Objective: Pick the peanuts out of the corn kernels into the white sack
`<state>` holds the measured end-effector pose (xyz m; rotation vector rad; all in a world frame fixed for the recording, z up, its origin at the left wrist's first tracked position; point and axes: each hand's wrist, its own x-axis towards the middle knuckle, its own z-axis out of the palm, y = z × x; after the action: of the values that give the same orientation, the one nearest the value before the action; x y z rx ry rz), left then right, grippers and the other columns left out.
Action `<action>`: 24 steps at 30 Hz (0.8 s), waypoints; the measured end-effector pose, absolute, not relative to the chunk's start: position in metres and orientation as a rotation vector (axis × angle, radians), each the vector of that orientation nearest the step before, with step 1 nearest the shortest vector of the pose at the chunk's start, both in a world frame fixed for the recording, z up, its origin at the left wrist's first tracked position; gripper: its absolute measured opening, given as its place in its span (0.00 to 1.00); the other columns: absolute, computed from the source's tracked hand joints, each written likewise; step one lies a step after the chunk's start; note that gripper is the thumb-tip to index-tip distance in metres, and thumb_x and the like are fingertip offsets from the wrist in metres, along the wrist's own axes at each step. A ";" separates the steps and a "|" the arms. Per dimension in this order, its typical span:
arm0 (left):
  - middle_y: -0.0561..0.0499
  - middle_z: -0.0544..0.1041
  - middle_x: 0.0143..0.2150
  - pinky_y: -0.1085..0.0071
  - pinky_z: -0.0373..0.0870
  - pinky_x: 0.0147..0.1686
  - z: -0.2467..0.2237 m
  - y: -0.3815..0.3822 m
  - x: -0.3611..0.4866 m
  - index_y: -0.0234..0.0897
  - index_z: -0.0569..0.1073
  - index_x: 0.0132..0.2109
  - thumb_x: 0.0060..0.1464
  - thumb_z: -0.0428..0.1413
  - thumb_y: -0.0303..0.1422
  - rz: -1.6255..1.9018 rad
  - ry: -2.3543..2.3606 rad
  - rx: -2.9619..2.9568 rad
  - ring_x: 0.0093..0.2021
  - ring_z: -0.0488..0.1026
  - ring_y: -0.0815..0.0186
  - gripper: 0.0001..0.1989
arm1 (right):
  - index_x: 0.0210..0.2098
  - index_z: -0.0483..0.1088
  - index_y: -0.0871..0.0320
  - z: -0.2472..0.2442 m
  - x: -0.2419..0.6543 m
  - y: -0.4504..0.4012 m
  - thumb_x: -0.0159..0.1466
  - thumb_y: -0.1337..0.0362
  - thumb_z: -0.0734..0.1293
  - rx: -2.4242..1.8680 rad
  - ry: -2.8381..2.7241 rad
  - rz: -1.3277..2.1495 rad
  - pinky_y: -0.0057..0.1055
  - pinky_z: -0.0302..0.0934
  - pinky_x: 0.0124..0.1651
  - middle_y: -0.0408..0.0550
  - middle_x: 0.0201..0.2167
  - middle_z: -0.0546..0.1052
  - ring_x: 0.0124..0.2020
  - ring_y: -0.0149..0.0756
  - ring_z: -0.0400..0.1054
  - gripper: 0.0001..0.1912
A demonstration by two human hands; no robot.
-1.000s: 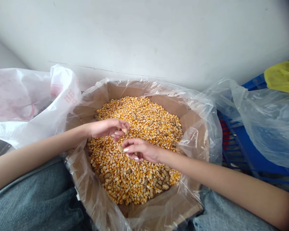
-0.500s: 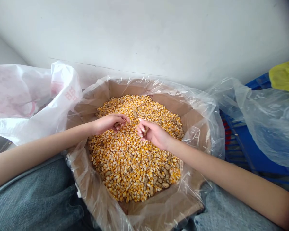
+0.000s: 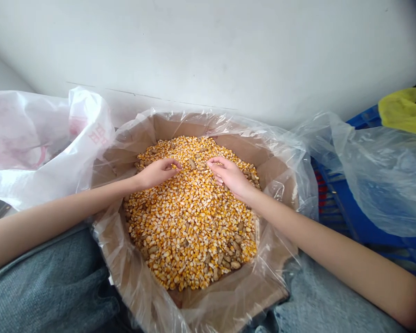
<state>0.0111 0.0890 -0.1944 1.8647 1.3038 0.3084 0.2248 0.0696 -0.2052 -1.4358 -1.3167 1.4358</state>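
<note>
A deep mass of yellow-orange dried corn kernels fills a cardboard box lined with clear plastic. Brown peanuts in their shells lie scattered among the kernels. My left hand is palm down just above the far-left corn, its fingers curled and its palm hidden. My right hand rests near the far-right corn, fingers slightly spread, with nothing visible in them. The hands are a short gap apart.
A white plastic bag with pink print bulges at the left of the box. Clear plastic drapes over a blue crate on the right, with a yellow cloth beyond. A white wall stands behind; my blue-grey clothed legs lie below.
Both hands have moved toward the far side of the box, the right one most. The small pieces earlier seen at their fingers no longer show.
</note>
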 end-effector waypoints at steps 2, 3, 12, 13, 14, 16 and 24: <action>0.56 0.61 0.21 0.75 0.54 0.25 -0.195 0.094 0.017 0.38 0.67 0.41 0.49 0.45 0.38 0.278 1.357 2.050 0.22 0.58 0.71 0.14 | 0.34 0.63 0.57 -0.207 0.228 0.076 0.55 0.58 0.61 -1.528 -1.613 1.238 0.23 0.38 0.19 0.34 0.13 0.55 0.13 0.23 0.45 0.10; 0.56 0.62 0.21 0.75 0.54 0.25 -0.196 0.097 0.020 0.39 0.67 0.42 0.50 0.44 0.37 0.243 1.368 2.122 0.22 0.59 0.71 0.14 | 0.34 0.64 0.57 -0.208 0.229 0.080 0.55 0.58 0.60 -1.573 -1.747 1.128 0.24 0.38 0.19 0.35 0.13 0.55 0.13 0.23 0.45 0.10; 0.48 0.72 0.31 0.73 0.55 0.26 -0.213 0.126 0.046 0.44 0.59 0.51 0.53 0.40 0.41 -0.190 1.349 2.505 0.27 0.66 0.62 0.19 | 0.35 0.67 0.57 -0.218 0.216 0.100 0.57 0.56 0.58 -1.847 -2.153 0.627 0.25 0.43 0.24 0.42 0.19 0.65 0.20 0.29 0.55 0.13; 0.48 0.72 0.30 0.73 0.55 0.26 -0.216 0.127 0.047 0.44 0.60 0.50 0.53 0.40 0.41 -0.186 1.340 2.513 0.27 0.66 0.62 0.19 | 0.35 0.67 0.57 -0.220 0.216 0.102 0.57 0.57 0.58 -1.847 -2.162 0.620 0.26 0.44 0.24 0.42 0.19 0.66 0.20 0.29 0.55 0.13; 0.48 0.71 0.30 0.73 0.54 0.26 -0.219 0.129 0.048 0.43 0.62 0.49 0.53 0.41 0.41 -0.163 1.329 2.512 0.27 0.66 0.62 0.18 | 0.34 0.68 0.57 -0.221 0.216 0.103 0.57 0.57 0.59 -1.840 -2.165 0.623 0.26 0.44 0.24 0.42 0.19 0.66 0.20 0.29 0.56 0.12; 0.50 0.71 0.29 0.74 0.53 0.26 -0.225 0.128 0.047 0.43 0.64 0.46 0.52 0.42 0.42 -0.051 1.316 2.482 0.26 0.65 0.64 0.17 | 0.32 0.68 0.58 -0.225 0.219 0.104 0.56 0.57 0.60 -1.813 -2.139 0.666 0.26 0.44 0.24 0.42 0.19 0.66 0.20 0.29 0.55 0.12; 0.57 0.60 0.20 0.77 0.51 0.21 -0.232 0.103 0.024 0.37 0.64 0.32 0.51 0.46 0.41 0.752 1.269 1.830 0.20 0.55 0.73 0.12 | 0.29 0.63 0.59 -0.222 0.225 0.098 0.53 0.56 0.63 -1.439 -1.323 1.500 0.23 0.38 0.18 0.35 0.15 0.54 0.14 0.22 0.44 0.11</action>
<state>0.0240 0.1030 -0.2316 1.8300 1.2690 0.7523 0.2251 0.0977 -0.2222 -1.4392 -1.3235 1.4995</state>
